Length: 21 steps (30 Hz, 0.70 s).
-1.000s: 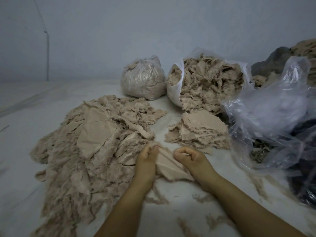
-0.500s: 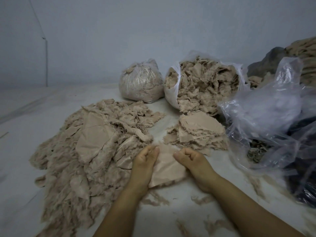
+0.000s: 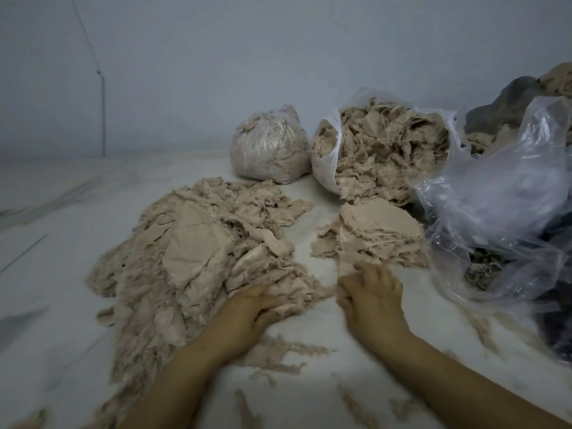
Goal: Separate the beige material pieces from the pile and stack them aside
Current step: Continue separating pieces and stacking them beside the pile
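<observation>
Beige material pieces lie in a loose pile [image 3: 198, 258] under and beyond the left hand [image 3: 247, 314], whose fingers curl into its near edge. The right hand [image 3: 371, 292] pinches one piece [image 3: 348, 263] at the stack [image 3: 371, 233] just beyond it. Farther off sit a tied bag [image 3: 269, 150] and an open bag [image 3: 390, 150].

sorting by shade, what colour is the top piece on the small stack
Pale beige, plain with no pattern; the stack shows in the head view.
</observation>
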Tool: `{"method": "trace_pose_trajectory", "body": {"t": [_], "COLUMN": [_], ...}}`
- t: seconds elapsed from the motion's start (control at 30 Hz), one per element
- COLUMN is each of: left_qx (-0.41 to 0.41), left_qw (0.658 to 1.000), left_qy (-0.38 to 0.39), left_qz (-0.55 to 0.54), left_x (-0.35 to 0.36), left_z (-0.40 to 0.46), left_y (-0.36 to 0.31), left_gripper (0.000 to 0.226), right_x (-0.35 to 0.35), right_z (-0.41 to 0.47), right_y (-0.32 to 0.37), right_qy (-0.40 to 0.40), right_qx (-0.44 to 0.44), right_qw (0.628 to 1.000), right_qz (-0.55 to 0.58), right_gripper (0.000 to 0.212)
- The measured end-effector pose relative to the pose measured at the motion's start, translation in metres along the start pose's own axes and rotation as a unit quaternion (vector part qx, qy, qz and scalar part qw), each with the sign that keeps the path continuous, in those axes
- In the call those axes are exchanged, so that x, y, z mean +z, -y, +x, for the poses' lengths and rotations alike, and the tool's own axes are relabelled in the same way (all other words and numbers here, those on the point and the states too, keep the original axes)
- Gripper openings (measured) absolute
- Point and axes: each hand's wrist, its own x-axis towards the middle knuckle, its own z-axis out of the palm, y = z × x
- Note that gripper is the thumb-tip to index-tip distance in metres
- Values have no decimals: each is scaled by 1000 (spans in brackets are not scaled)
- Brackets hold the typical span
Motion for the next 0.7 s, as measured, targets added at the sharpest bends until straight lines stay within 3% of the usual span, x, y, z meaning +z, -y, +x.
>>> {"method": "trace_pose_trajectory", "body": {"t": [0.07,0.2,0.3,0.4,0.47,0.57,0.63,0.7], "left_qx": [8,26,34,21,20,8,-1,8], "left_qw": [998,996,998,1000,999,997,996,995], "left_qy": [-9,-11,-14,-21,-43,-70,-84,-90], "left_qz": [-59,-80,-58,-6,8,7,18,42], "left_x": [-4,-6,6,18,21,24,26,26], "left_z": [-3,-5,-7,-7,-1,6,7,4], "left_y": [0,2,7,16,20,20,18,15], "left_gripper": [22,25,41,45,45,42,35,34], "right_x": [-5,-8,-7,-11,-12,-10,-9,-7], "right_z": [0,4,6,0,-7,-11,-8,-4], "right_y": [8,36,52,51,44,37,36,37], "right_qy": [-28,101,66,50,62,58,51,87], "right_qx": [-22,-144,-225,-255,-212,-69,-18,-25], "right_qw": [997,974,964,931,912,874,861,878], "right_qz": [63,144,127,257,346,477,506,470], "right_gripper": [32,45,28,19,19,24,24,18]}}
